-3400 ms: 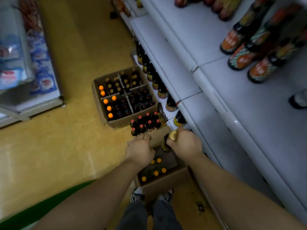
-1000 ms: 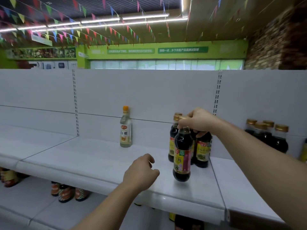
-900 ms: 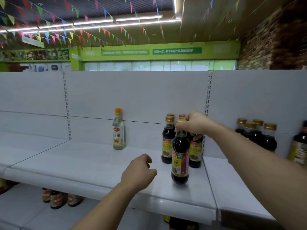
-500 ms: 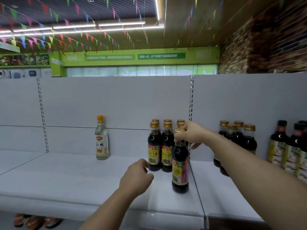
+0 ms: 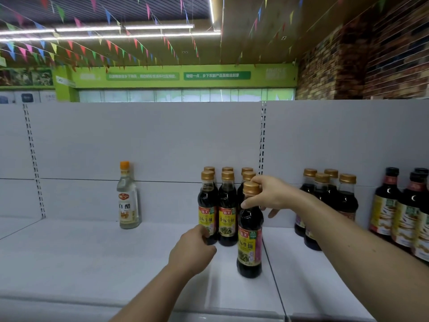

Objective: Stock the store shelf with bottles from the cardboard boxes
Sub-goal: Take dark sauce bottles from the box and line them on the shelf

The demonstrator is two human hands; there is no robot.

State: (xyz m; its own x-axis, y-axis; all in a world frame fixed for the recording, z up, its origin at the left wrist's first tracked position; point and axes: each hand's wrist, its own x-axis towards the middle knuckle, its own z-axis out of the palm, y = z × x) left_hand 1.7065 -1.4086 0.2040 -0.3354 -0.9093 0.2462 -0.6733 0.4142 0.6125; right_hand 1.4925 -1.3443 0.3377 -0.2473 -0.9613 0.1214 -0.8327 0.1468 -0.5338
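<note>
Our right hand (image 5: pixel 269 196) pinches the front bottle (image 5: pixel 249 242) at its gold cap and neck. The bottle stands upright directly below the grip, on the white shelf (image 5: pixel 92 263). Matching bottles (image 5: pixel 227 212) stand just behind-left of the grip. Our left hand (image 5: pixel 192 252) hovers lower left, its fingers loosely curled and holding nothing.

A dark soy sauce bottle (image 5: pixel 250 242) with a gold cap and yellow label stands upright on the white shelf (image 5: pixel 92 263), toward its front edge, its neck pinched by the right hand (image 5: pixel 271 196). Six matching bottles (image 5: pixel 227 210) stand upright in two rows nearer the shelf's back.
</note>
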